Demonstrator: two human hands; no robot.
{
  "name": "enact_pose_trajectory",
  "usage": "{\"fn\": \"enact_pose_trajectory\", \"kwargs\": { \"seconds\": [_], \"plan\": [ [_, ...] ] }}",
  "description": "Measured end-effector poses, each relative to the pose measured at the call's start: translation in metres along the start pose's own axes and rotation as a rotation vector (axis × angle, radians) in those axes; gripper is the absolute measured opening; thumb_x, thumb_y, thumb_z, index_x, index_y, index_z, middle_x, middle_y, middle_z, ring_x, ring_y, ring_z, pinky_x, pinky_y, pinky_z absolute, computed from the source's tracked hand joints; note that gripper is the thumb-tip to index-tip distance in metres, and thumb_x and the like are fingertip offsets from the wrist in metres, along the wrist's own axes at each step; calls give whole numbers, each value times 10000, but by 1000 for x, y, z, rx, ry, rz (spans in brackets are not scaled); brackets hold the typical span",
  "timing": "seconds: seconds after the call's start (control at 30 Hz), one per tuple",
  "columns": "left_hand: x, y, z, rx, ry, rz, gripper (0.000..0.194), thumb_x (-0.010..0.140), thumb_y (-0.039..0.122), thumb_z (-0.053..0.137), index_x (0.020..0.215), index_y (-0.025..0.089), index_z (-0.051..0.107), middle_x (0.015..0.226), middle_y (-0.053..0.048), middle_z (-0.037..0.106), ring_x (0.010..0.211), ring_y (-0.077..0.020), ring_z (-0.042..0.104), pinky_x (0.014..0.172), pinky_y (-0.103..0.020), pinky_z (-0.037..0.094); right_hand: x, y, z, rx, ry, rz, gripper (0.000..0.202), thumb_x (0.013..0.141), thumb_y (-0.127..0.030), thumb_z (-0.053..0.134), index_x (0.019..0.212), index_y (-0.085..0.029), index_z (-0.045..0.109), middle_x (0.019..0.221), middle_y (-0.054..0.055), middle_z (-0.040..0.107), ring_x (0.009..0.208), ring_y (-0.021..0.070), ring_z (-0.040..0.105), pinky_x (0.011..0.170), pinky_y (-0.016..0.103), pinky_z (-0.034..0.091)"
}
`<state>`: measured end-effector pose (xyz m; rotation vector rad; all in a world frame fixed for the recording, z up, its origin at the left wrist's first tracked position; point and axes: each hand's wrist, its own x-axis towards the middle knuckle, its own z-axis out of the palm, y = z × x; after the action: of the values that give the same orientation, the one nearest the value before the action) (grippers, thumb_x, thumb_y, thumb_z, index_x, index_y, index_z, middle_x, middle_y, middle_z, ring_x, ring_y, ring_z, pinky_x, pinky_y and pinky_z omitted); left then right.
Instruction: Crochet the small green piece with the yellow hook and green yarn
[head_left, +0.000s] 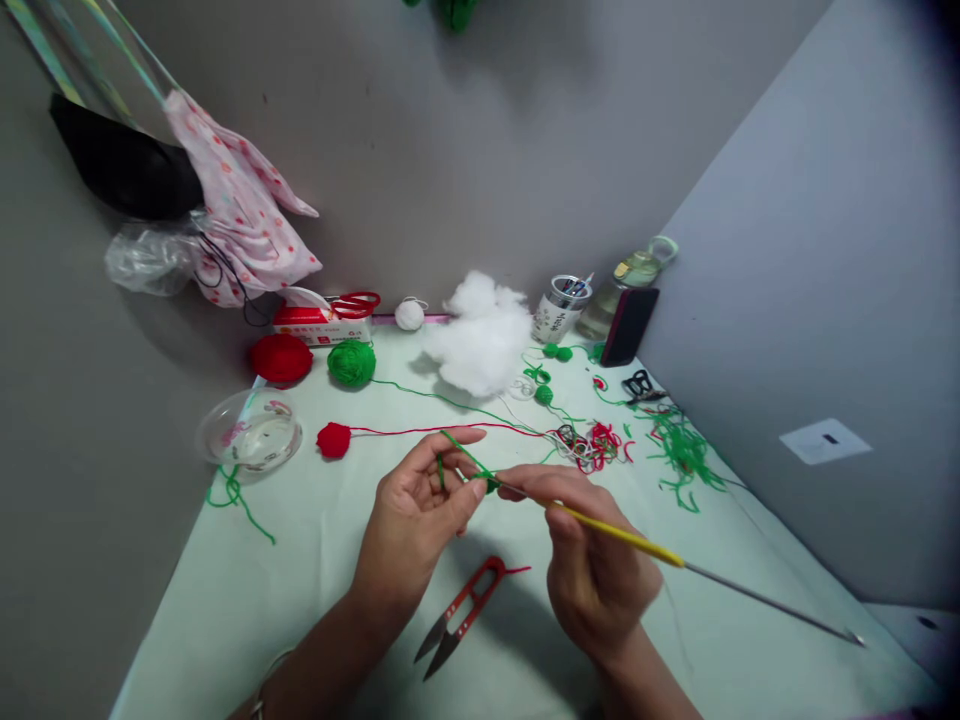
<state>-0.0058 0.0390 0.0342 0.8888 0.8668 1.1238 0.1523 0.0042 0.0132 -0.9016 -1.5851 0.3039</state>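
A small green crocheted piece (491, 484) is pinched between the thumb and fingers of my left hand (420, 500), with green yarn looped over its index finger. My right hand (596, 560) grips a crochet hook (622, 533) by its yellow handle, and the hook's tip meets the green piece. The hook's other metal end points to the lower right. Beneath the hands, red thread snips (474, 600) lie on the table beside a short red yarn end. A green yarn ball (351, 363) sits at the back left, its strand trailing right.
White stuffing (480, 335) is heaped at the back centre. Red yarn (280, 358), a clear bowl (251, 432) and a red ball (334, 440) are on the left. Yarn scraps (682, 445), black scissors (639, 386), a phone (630, 327) and a pen cup (559, 312) stand or lie right.
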Motion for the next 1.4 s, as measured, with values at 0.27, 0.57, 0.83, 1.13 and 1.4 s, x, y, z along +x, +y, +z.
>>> {"fn": "enact_pose_trajectory", "kwargs": {
  "seconds": [0.27,0.57,0.83,1.13,1.4],
  "plan": [
    [0,-2,-1,25,22,16,321,821,191,844,1133,228,778,808,30,632,553,-51,432,515,-193,365,2,-2,0,-139,-25,-109,277,1046,-139,529,1259,-227,682,1036,107,806,944,220,783,744,361,670],
    [-1,-3,3,-294,-99,-210,543,791,265,895,1280,176,677,697,81,542,443,-6,288,417,-153,247,-13,8,1,-400,-61,-173,520,980,-112,645,1431,-370,652,1107,49,790,960,226,782,775,336,677],
    [0,5,-1,-281,-110,-190,397,818,191,858,1201,203,754,827,40,613,427,35,272,399,-146,201,13,-4,4,288,166,267,219,1038,-190,583,1021,-263,789,902,40,747,721,166,686,610,323,592],
    [-4,-8,6,-165,-36,-109,509,814,259,892,1292,231,720,900,12,670,445,12,425,418,-157,296,9,-3,10,30,70,101,320,962,-70,665,1147,-294,801,1004,45,792,905,184,728,738,315,612],
    [-3,-5,4,-239,-9,-118,398,806,211,892,1175,188,744,813,58,583,449,29,384,433,-141,289,7,8,7,405,163,358,199,1036,-229,611,1049,-265,806,930,42,734,725,148,677,635,313,590]
  ]
}}
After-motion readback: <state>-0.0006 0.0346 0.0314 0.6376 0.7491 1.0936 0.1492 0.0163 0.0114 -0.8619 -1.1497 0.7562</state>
